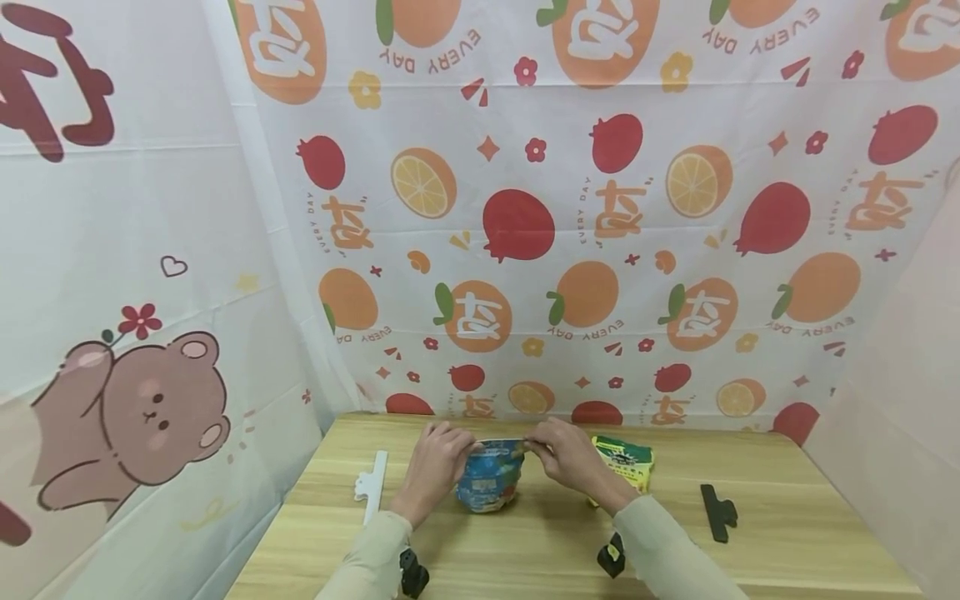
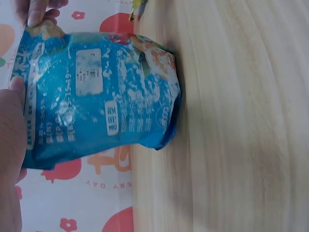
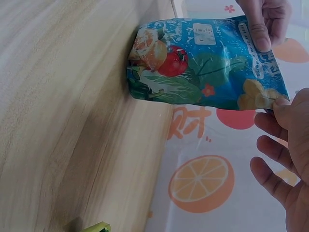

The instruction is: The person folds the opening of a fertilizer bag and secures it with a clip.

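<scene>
A blue plastic bag point(image 1: 487, 482) with printed vegetables and white lettering stands upright on the wooden table. My left hand point(image 1: 441, 463) pinches its top edge at the left corner, thumb in front in the left wrist view. At the opposite corner my right hand point(image 1: 564, 454) pinches the same edge between thumb and index finger. The other fingers point(image 3: 273, 150) of the right hand are spread loosely. Between the two hands the top edge is stretched flat and straight. The bag's lower part point(image 2: 154, 92) bulges, and its contents are hidden.
Behind my right forearm lies a yellow and green packet point(image 1: 628, 460). A white clip point(image 1: 371, 487) is on the table's left, a black clip point(image 1: 718, 512) on its right. Printed curtains point(image 1: 525, 333) hang behind the table's back edge and at the sides.
</scene>
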The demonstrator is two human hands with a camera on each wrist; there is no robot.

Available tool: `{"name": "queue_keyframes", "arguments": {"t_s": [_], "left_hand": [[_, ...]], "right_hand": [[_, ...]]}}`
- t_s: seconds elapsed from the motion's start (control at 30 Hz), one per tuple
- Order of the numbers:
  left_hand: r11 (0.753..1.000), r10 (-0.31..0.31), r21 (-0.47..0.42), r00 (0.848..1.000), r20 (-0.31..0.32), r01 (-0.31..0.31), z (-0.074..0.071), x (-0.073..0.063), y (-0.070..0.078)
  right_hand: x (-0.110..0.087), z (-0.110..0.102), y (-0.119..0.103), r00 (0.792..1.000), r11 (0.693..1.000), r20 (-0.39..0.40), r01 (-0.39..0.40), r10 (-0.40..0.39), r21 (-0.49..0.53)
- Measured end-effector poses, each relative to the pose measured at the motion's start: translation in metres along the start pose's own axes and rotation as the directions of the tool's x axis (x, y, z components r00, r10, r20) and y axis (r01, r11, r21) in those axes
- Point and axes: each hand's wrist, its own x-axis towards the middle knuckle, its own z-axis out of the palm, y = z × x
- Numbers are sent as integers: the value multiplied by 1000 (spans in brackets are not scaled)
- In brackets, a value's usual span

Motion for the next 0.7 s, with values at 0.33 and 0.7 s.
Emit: {"name": "queue_keyframes", "arguments": {"t_s": [0.33, 0.7], "left_hand": [[1000, 10, -7, 1000, 8, -10, -4, -5, -4], [1000, -17, 19, 1000, 15, 17, -10, -14, -16]], "right_hand": [[-3, 2, 1, 1000, 1000, 8, -2, 2, 21], [-2, 3, 1, 999, 998, 17, -39, 38, 57]]}}
